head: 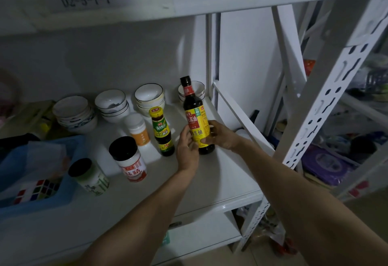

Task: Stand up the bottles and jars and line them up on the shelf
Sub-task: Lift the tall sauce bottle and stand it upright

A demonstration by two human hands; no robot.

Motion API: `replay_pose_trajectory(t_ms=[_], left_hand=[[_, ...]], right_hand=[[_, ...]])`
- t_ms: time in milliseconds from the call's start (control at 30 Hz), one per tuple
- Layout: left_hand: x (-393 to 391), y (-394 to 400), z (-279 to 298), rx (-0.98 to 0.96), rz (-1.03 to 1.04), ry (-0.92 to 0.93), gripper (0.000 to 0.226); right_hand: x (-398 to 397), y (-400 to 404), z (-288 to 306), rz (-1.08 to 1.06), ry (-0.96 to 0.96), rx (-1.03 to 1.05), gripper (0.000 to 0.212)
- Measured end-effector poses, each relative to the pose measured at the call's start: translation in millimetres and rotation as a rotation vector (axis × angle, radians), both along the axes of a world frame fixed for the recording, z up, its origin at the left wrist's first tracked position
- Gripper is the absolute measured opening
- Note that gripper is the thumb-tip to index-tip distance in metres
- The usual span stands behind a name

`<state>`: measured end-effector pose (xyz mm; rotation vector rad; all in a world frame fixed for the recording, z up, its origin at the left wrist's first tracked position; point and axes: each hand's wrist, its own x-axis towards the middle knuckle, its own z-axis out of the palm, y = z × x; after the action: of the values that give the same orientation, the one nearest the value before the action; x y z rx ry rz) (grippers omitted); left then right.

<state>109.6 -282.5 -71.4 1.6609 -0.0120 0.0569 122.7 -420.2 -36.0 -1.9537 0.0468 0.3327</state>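
Observation:
A tall dark soy sauce bottle (194, 106) with a yellow label stands upright on the white shelf (220, 177), near its right side. My left hand (186, 150) touches its lower left side, and my right hand (220, 134) wraps its lower right side. To its left a smaller dark bottle (162, 132) with a yellow cap stands upright. Further left stand a white jar with an orange label (138, 129), a black-lidded jar with a red label (130, 158) and a black-lidded jar with a green label (89, 176).
Stacks of white bowls (149, 97) line the back of the shelf. A blue basket (42, 198) holding a puzzle cube sits at the left. A white diagonal brace (241, 116) and a perforated upright (327, 101) bound the right side. Another shelf is overhead.

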Motion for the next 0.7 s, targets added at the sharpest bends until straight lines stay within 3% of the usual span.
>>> replay_pose_trajectory(t_ms=[67, 167, 333, 433, 567, 700], left_hand=[[-2.4, 1.6, 0.8, 0.021, -0.009, -0.036, 0.072], [-4.9, 3.5, 1.9, 0.069, -0.027, -0.089, 0.07], [-6.1, 3.1, 5.9, 0.106, -0.004, -0.125, 0.067], [-4.7, 4.2, 2.8, 0.132, 0.034, -0.147, 0.062], [-6.2, 6.0, 1.9, 0.105, 0.063, -0.121, 0.052], [-2.2, 5.7, -1.3, 0.142, 0.073, -0.089, 0.047]], right_hand=[[3.4, 3.0, -2.6, 0.021, -0.008, -0.012, 0.08], [4.0, 7.9, -3.0, 0.042, -0.049, 0.002, 0.064], [1.6, 15.8, -5.5, 0.014, -0.15, 0.09, 0.058], [2.7, 18.1, -10.7, -0.016, -0.155, 0.082, 0.063], [9.1, 19.4, -18.4, -0.019, -0.114, 0.02, 0.095], [15.5, 21.1, -25.2, -0.044, -0.114, -0.031, 0.095]])
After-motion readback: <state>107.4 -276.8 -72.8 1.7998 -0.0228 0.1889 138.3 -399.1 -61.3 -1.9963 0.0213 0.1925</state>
